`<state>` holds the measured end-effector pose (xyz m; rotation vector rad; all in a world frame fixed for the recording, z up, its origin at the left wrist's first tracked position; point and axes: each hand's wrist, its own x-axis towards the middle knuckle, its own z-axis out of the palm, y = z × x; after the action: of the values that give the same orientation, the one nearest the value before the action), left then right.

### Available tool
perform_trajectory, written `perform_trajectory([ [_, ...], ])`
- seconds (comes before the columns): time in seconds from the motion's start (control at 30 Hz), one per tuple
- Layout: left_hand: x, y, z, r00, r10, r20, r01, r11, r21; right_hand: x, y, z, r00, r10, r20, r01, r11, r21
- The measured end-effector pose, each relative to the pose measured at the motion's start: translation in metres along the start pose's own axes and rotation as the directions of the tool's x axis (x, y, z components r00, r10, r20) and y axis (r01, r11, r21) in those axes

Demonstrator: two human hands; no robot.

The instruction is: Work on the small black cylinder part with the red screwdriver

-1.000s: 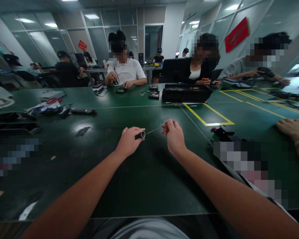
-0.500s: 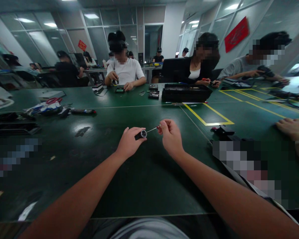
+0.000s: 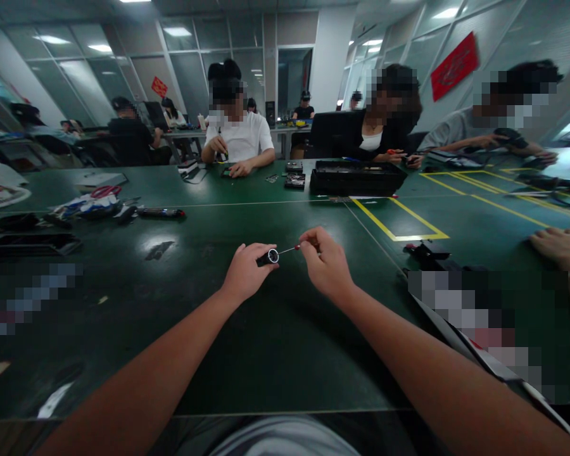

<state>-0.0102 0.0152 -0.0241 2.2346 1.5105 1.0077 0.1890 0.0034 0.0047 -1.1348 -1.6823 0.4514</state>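
Over the green table point(image 3: 275, 354), my left hand point(image 3: 244, 275) is closed around a short black cylinder point(image 3: 268, 256) with a silver-rimmed round end turned toward me. My right hand point(image 3: 330, 266), just to the right, pinches the red end of a thin screwdriver point(image 3: 287, 251) between thumb and fingertips. Its metal shaft points left and meets the rim of the cylinder. Whether the tip sits inside the cylinder or against its side I cannot tell.
A long black case point(image 3: 356, 180) lies ahead, near yellow tape point(image 3: 420, 238). Left are a black pen-like tool point(image 3: 161, 213) and a cluttered pile point(image 3: 92, 204). Black parts point(image 3: 427, 253) lie right, near another person's hand point(image 3: 558, 250). A co-worker in white point(image 3: 240, 142) sits opposite.
My right fingers have shifted on the screwdriver, so its red end now shows more clearly to the left of the fingertips. My left hand holds the cylinder nearly still.
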Motion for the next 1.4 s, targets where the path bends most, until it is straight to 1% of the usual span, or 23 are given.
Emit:
perform_trajectory([
  [0.17, 0.000, 0.002, 0.001, 1.000, 0.007, 0.005, -0.007, 1.000, -0.004, 0.000, -0.002, -0.002, 0.999, -0.020, -0.045, 0.015, 0.994, -0.104],
  [0.27, 0.000, 0.002, 0.000, 1.000, 0.016, -0.001, -0.016, 1.000, -0.006, -0.001, -0.004, -0.001, 0.998, -0.046, -0.033, 0.042, 0.993, -0.114],
  [0.4, 0.000, 0.001, -0.001, 0.999, 0.018, -0.028, -0.018, 1.000, -0.008, -0.002, -0.005, 0.000, 0.998, -0.053, 0.015, 0.054, 0.995, -0.083],
  [0.5, 0.000, 0.003, -0.001, 1.000, 0.011, -0.005, -0.011, 1.000, -0.019, -0.004, -0.007, -0.001, 0.999, -0.038, 0.021, 0.040, 0.995, -0.093],
  [0.6, 0.000, 0.005, 0.000, 1.000, 0.013, -0.001, -0.013, 1.000, -0.023, -0.006, -0.010, 0.000, 0.999, -0.046, -0.011, 0.045, 0.995, -0.084],
  [0.7, 0.000, 0.005, -0.002, 1.000, 0.004, -0.006, -0.004, 1.000, -0.010, -0.005, -0.007, 0.004, 0.998, -0.029, -0.061, 0.030, 0.999, 0.021],
  [0.77, 0.000, 0.006, -0.004, 1.000, 0.008, -0.003, -0.008, 1.000, 0.005, -0.002, 0.001, 0.007, 0.995, 0.049, -0.084, -0.037, 0.989, 0.142],
  [0.8, 0.000, 0.007, -0.005, 1.000, 0.026, 0.001, -0.026, 1.000, 0.017, 0.001, 0.006, 0.009, 0.990, 0.111, -0.089, -0.089, 0.972, 0.216],
  [0.83, 0.000, 0.007, -0.006, 0.999, 0.051, 0.005, -0.051, 0.998, 0.033, 0.003, 0.013, 0.011, 0.974, 0.213, -0.078, -0.179, 0.933, 0.313],
  [0.87, 0.001, 0.008, -0.007, 0.997, 0.076, 0.009, -0.077, 0.996, 0.051, 0.006, 0.019, 0.012, 0.944, 0.323, -0.068, -0.267, 0.870, 0.415],
  [0.9, 0.002, 0.009, -0.008, 0.995, 0.096, 0.013, -0.097, 0.993, 0.069, 0.009, 0.026, 0.013, 0.907, 0.421, -0.015, -0.360, 0.792, 0.493],
  [0.93, 0.003, 0.009, -0.009, 0.994, 0.104, 0.015, -0.105, 0.991, 0.084, 0.012, 0.033, 0.014, 0.863, 0.504, 0.014, -0.431, 0.723, 0.539],
  [0.97, 0.003, 0.009, -0.009, 0.995, 0.101, 0.020, -0.103, 0.990, 0.092, 0.013, 0.038, 0.014, 0.824, 0.567, 0.002, -0.469, 0.679, 0.565],
  [1.0, 0.004, 0.008, -0.009, 0.996, 0.091, 0.026, -0.093, 0.991, 0.094, 0.015, 0.041, 0.015, 0.811, 0.585, -0.010, -0.472, 0.665, 0.579],
  [1.03, 0.005, 0.007, -0.009, 0.996, 0.081, 0.034, -0.084, 0.992, 0.092, 0.015, 0.043, 0.015, 0.809, 0.588, -0.023, -0.462, 0.658, 0.595],
  [1.13, 0.005, 0.004, -0.008, 0.997, 0.070, 0.042, -0.073, 0.994, 0.077, 0.014, 0.039, 0.016, 0.839, 0.541, -0.050, -0.396, 0.671, 0.627],
  [1.23, 0.003, 0.002, -0.007, 0.999, 0.047, 0.021, -0.048, 0.997, 0.053, 0.010, 0.032, 0.018, 0.873, 0.483, -0.068, -0.339, 0.701, 0.628],
  [1.3, 0.002, 0.003, -0.006, 0.999, 0.036, 0.010, -0.036, 0.999, 0.039, 0.008, 0.029, 0.019, 0.895, 0.439, -0.076, -0.310, 0.736, 0.601],
  [1.4, 0.002, 0.005, -0.005, 0.999, 0.037, 0.010, -0.037, 0.999, 0.029, 0.006, 0.027, 0.018, 0.922, 0.373, -0.100, -0.274, 0.815, 0.511],
])
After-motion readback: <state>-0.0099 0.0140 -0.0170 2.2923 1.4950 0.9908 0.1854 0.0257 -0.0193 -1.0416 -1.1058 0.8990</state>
